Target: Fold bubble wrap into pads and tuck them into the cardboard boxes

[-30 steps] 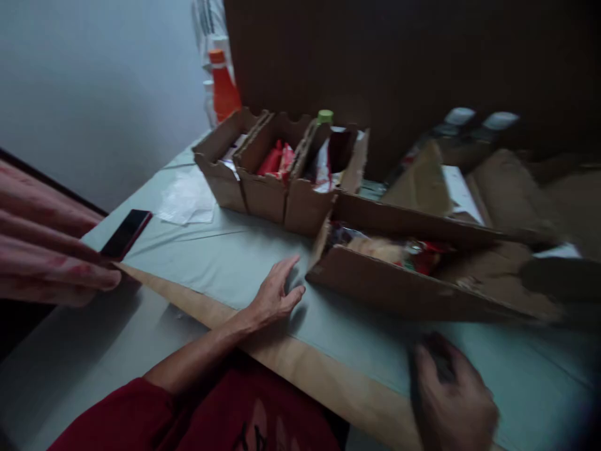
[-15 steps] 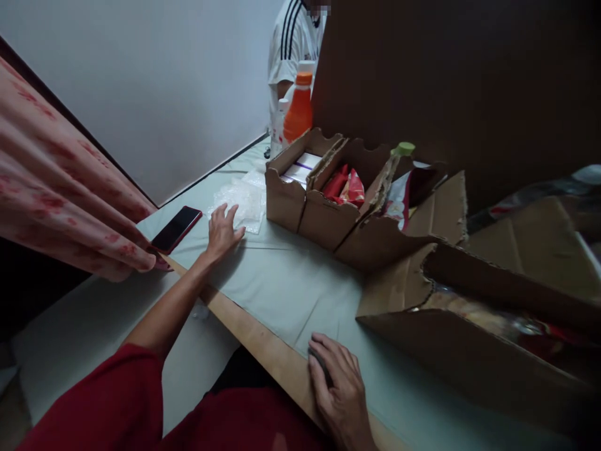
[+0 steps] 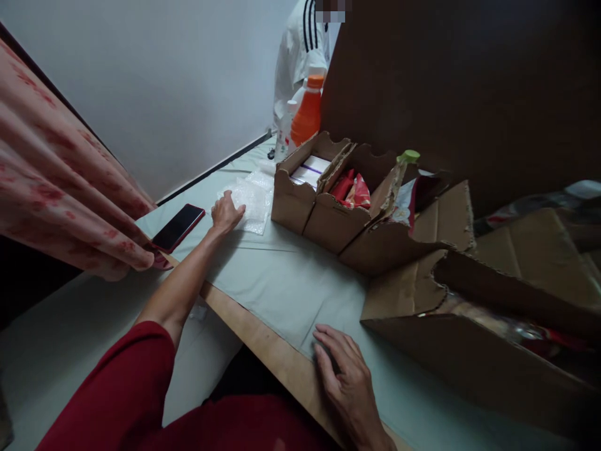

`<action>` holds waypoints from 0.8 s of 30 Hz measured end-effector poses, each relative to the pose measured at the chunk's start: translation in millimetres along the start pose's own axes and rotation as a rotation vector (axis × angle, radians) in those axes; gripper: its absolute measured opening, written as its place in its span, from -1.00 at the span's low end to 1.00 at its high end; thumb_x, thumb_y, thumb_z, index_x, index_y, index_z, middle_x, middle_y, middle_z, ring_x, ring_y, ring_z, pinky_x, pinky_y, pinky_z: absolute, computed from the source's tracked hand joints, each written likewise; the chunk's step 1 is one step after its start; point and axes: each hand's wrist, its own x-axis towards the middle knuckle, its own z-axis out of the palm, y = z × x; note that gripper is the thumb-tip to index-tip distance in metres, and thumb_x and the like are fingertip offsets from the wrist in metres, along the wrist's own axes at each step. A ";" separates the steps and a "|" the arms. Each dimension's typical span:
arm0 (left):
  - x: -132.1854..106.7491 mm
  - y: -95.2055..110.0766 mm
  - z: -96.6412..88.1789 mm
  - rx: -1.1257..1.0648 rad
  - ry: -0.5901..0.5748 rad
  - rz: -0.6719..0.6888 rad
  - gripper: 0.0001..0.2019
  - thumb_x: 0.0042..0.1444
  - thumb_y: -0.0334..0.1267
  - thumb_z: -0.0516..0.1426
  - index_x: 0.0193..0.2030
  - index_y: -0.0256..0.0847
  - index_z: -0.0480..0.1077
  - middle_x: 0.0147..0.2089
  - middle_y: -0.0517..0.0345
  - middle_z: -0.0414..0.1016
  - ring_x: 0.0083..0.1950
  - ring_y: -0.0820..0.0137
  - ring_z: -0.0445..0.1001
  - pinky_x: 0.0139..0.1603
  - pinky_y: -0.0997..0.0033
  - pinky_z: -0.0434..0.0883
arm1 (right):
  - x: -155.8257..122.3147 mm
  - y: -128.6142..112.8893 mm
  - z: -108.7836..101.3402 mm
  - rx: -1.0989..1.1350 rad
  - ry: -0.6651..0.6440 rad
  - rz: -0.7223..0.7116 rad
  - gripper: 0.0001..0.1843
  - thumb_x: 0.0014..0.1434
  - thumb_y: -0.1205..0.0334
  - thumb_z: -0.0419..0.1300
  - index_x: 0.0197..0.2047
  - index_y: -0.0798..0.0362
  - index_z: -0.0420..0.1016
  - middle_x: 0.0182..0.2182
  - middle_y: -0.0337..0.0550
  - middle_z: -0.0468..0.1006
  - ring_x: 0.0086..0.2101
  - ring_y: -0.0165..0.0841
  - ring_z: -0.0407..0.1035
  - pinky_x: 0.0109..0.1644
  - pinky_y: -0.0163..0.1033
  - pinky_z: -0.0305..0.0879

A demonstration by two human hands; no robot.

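My left hand [image 3: 226, 214] reaches forward over the near left side of a stack of clear bubble-wrap bags [image 3: 256, 203] on the pale green cloth. Its thumb is spread away from the fingers, and the fingertips bend down at the edge of the plastic. Nothing is lifted in it. My right hand [image 3: 347, 382] rests at the table's near edge, fingers loosely curved and apart from the thumb, with nothing visible in it. Left of my left hand lies a black phone [image 3: 179, 227] with a red edge.
Cardboard bins [image 3: 293, 202] stand in a row to the right, holding white boxes and red packets [image 3: 352, 188]. A nearer bin [image 3: 404, 294] holds packaged goods. Behind are an orange bottle [image 3: 307, 116] and a person in a white shirt [image 3: 298, 56]. A pink curtain [image 3: 70, 188] hangs left.
My left hand has moved slightly forward onto the bubble-wrap bags, its fingers bending down. My right hand stays near the table edge, its fingers a little more relaxed. The view has shifted slightly.
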 end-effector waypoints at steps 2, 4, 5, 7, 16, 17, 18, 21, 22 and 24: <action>7.3 7.2 0.5 -0.061 -0.010 0.000 -0.53 0.06 -0.40 0.16 0.17 -0.27 0.39 -0.24 -0.02 0.57 -0.01 0.03 0.53 0.13 0.04 0.38 | -1.7 -2.4 1.4 0.031 -0.010 0.022 -0.81 0.35 0.30 0.16 -0.06 -0.03 0.60 -0.10 -0.07 0.68 -0.10 -0.20 0.56 -0.04 -0.05 0.48; 8.3 15.7 -2.5 -0.140 0.008 0.017 -0.54 0.07 -0.45 0.11 0.15 -0.26 0.41 -0.30 0.08 0.52 -0.09 0.17 0.53 0.10 0.17 0.39 | -3.8 -3.4 0.3 0.074 -0.022 0.075 -0.80 0.34 0.26 0.16 -0.08 -0.03 0.62 -0.11 -0.05 0.69 -0.10 -0.17 0.56 -0.02 -0.01 0.49; 4.4 19.7 -5.5 -0.181 0.024 0.026 -0.53 0.08 -0.45 0.09 0.17 -0.27 0.41 -0.31 0.12 0.50 -0.13 0.22 0.52 0.07 0.23 0.40 | -3.6 -3.3 -1.0 0.112 -0.038 0.120 -0.80 0.34 0.24 0.16 -0.09 -0.04 0.63 -0.10 -0.04 0.69 -0.09 -0.15 0.56 0.01 0.01 0.48; -15.8 27.0 -13.7 -0.259 0.056 0.044 -0.51 0.10 -0.42 0.07 0.20 -0.29 0.38 -0.32 0.17 0.46 -0.22 0.33 0.49 -0.03 0.34 0.43 | 1.2 -2.5 -3.3 0.237 -0.101 0.256 -0.78 0.34 0.15 0.17 -0.09 -0.05 0.65 -0.07 -0.02 0.68 -0.03 -0.12 0.55 0.08 0.05 0.46; -236.5 46.9 -39.7 -0.979 -0.213 -0.108 -0.73 0.12 -0.26 0.19 -0.03 -0.21 0.53 -0.27 0.16 0.53 -0.26 0.41 0.52 -0.20 0.44 0.46 | 74.6 -5.5 33.3 1.051 -0.188 0.776 -0.09 0.07 -0.34 0.33 0.34 -0.01 0.30 0.35 0.17 0.32 0.28 0.00 0.28 0.15 0.03 0.40; -252.9 47.4 -40.5 -0.957 -0.253 -0.069 -0.76 0.12 -0.28 0.18 -0.07 -0.21 0.55 -0.26 0.14 0.56 -0.25 0.39 0.53 -0.19 0.43 0.46 | 79.3 -6.8 36.5 1.081 -0.189 0.759 -0.06 0.04 -0.34 0.35 0.34 -0.01 0.30 0.33 0.15 0.35 0.28 -0.02 0.29 0.20 0.02 0.36; -265.1 47.7 -41.4 -0.930 -0.298 -0.008 -0.78 0.12 -0.31 0.17 -0.11 -0.21 0.56 -0.26 0.12 0.57 -0.24 0.37 0.54 -0.17 0.41 0.46 | 81.9 -8.2 38.2 1.108 -0.197 0.749 -0.04 0.02 -0.33 0.37 0.35 -0.01 0.28 0.28 0.12 0.40 0.24 -0.05 0.32 0.22 -0.01 0.33; -281.6 48.3 -43.8 -0.875 -0.406 0.177 -0.80 0.11 -0.37 0.15 -0.17 -0.21 0.59 -0.26 0.08 0.60 -0.19 0.34 0.56 -0.10 0.37 0.46 | 79.2 -12.8 37.2 1.172 -0.233 0.793 -0.02 -0.01 -0.24 0.44 0.36 -0.03 0.23 0.05 -0.01 0.57 0.02 -0.17 0.48 0.13 -0.09 0.36; -283.4 48.4 -44.6 -0.874 -0.426 0.202 -0.80 0.11 -0.38 0.15 -0.17 -0.21 0.59 -0.25 0.08 0.60 -0.19 0.33 0.55 -0.09 0.36 0.46 | 75.6 -14.1 35.4 1.175 -0.226 0.826 -0.04 -0.02 -0.19 0.46 0.35 -0.03 0.24 -0.04 -0.06 0.59 -0.08 -0.21 0.51 0.05 -0.13 0.39; -286.3 47.7 -46.3 -0.887 -0.483 0.193 -0.78 0.11 -0.38 0.14 -0.14 -0.21 0.58 -0.24 0.08 0.59 -0.19 0.34 0.54 -0.09 0.36 0.46 | 66.8 -15.5 30.3 1.156 -0.185 0.876 -0.12 -0.02 -0.08 0.48 0.29 -0.04 0.30 -0.18 -0.16 0.58 -0.24 -0.30 0.48 -0.12 -0.20 0.39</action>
